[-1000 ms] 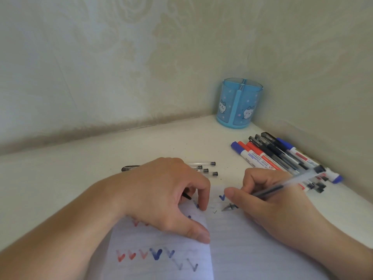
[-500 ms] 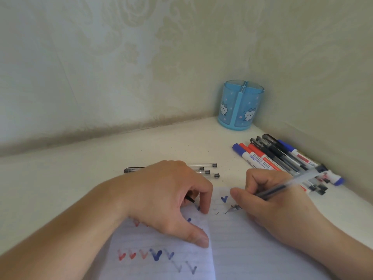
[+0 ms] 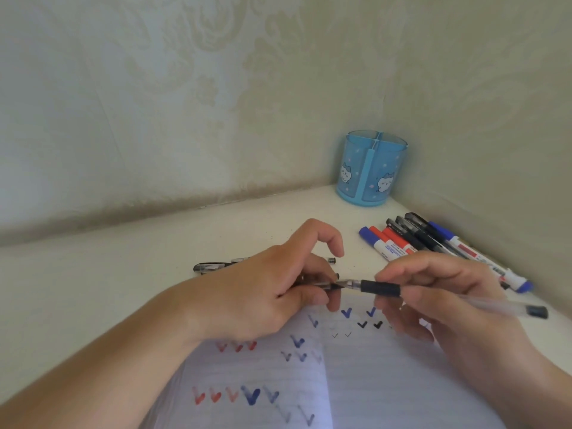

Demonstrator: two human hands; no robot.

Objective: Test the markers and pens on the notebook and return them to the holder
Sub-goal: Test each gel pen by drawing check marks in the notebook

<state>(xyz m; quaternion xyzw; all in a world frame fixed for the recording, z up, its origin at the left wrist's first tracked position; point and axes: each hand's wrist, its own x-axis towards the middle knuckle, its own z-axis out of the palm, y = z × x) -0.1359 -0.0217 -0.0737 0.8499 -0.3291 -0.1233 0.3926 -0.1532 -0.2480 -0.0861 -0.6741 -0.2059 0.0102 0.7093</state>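
An open lined notebook (image 3: 387, 382) lies in front of me, covered with red, blue and black tick marks. Above it my right hand (image 3: 433, 308) grips a clear pen with a black grip (image 3: 380, 287), held level with its tip pointing left. My left hand (image 3: 272, 292) pinches the pen's clear cap (image 3: 322, 285) right at that tip, index finger raised. The blue translucent holder (image 3: 373, 168) stands in the far corner and looks empty.
A row of blue, red and black markers and pens (image 3: 433, 243) lies on the white desk (image 3: 123, 274) at the right, by the wall. More clear pens (image 3: 213, 267) lie behind my left hand. Walls close off the back and right.
My right hand lifted the pen off the page and turned it level. My left hand rose from the notebook and brought the cap to the pen's tip. More black ticks now show.
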